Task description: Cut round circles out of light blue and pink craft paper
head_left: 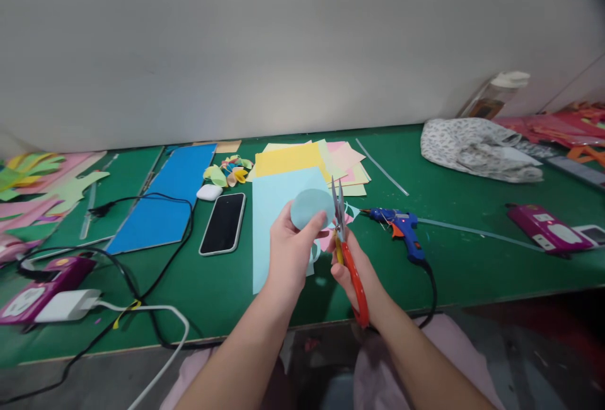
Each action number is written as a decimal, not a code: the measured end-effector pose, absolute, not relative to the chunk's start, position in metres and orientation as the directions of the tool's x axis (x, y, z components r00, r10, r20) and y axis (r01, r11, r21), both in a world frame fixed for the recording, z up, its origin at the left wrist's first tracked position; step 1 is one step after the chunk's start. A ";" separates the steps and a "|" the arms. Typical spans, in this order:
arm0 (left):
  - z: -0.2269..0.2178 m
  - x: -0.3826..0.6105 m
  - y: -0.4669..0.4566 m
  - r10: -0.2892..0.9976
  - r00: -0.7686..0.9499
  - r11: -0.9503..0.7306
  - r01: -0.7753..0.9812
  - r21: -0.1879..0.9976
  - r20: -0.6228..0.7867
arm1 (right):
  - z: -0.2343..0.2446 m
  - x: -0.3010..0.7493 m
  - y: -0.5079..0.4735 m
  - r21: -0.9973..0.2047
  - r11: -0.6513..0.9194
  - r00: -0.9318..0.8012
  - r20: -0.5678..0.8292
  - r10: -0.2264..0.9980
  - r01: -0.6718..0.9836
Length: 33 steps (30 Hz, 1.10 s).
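My left hand [289, 251] pinches a light-blue paper circle [311, 207] and holds it up over the green table [454, 252]. My right hand [352, 269] grips red-handled scissors [347, 252], blades pointing up and touching the circle's right edge. A light-blue paper sheet [270, 221] lies flat under both hands. Small blue and pink offcuts [350, 211] lie beside the blades.
Yellow, pink and green paper sheets [302, 159] lie behind the hands. A phone [223, 223], a white earbud case [208, 192], paper flowers [230, 170] and a blue board [167, 199] lie left. A blue glue gun [401, 228] lies right. Black cables [142, 265], purple power strips [45, 284] and a cloth bag [477, 148] surround them.
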<state>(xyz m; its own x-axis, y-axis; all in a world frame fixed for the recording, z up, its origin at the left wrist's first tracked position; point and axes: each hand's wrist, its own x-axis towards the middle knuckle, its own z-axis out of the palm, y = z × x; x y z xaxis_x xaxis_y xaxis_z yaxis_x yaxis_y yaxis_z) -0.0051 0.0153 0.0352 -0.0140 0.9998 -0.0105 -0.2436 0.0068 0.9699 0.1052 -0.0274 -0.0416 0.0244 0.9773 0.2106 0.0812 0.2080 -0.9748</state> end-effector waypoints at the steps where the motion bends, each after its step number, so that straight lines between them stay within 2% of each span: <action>1: 0.035 -0.006 0.016 1.000 -0.023 0.001 -0.267 0.964 -0.008 | -0.043 0.104 -0.027 -0.974 0.213 0.030 0.216 0.976 0.076; 6: 0.035 -0.007 0.016 0.997 -0.074 -0.022 -0.272 0.962 0.002 | -0.041 0.099 -0.028 -0.978 0.197 0.058 0.201 0.978 0.062; 14: 0.042 -0.009 0.012 0.991 -0.134 -0.021 -0.161 0.987 0.000 | -0.027 0.105 -0.030 -0.980 0.155 -0.087 0.144 0.986 0.128; 19: 0.043 -0.007 0.011 0.990 -0.140 0.004 -0.223 0.975 -0.036 | -0.028 0.104 -0.031 -0.985 0.123 -0.065 0.115 0.991 0.120; 25: 0.041 -0.003 0.011 0.987 -0.140 0.023 -0.365 0.931 -0.079 | -0.026 0.100 -0.033 -0.977 0.160 -0.055 0.154 0.987 0.140; 33: 0.039 0.001 0.006 0.988 -0.149 -0.012 -0.373 0.928 -0.048 | -0.025 0.099 -0.033 -0.972 0.174 -0.042 0.170 0.985 0.157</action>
<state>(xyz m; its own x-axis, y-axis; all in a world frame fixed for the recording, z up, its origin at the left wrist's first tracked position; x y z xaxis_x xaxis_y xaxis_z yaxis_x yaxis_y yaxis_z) 0.0013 0.0061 0.0390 -0.1490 0.9877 -0.0475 -0.3733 -0.0117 0.9276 0.0995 -0.0326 -0.0248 -0.0422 0.9846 0.1699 0.1573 0.1745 -0.9720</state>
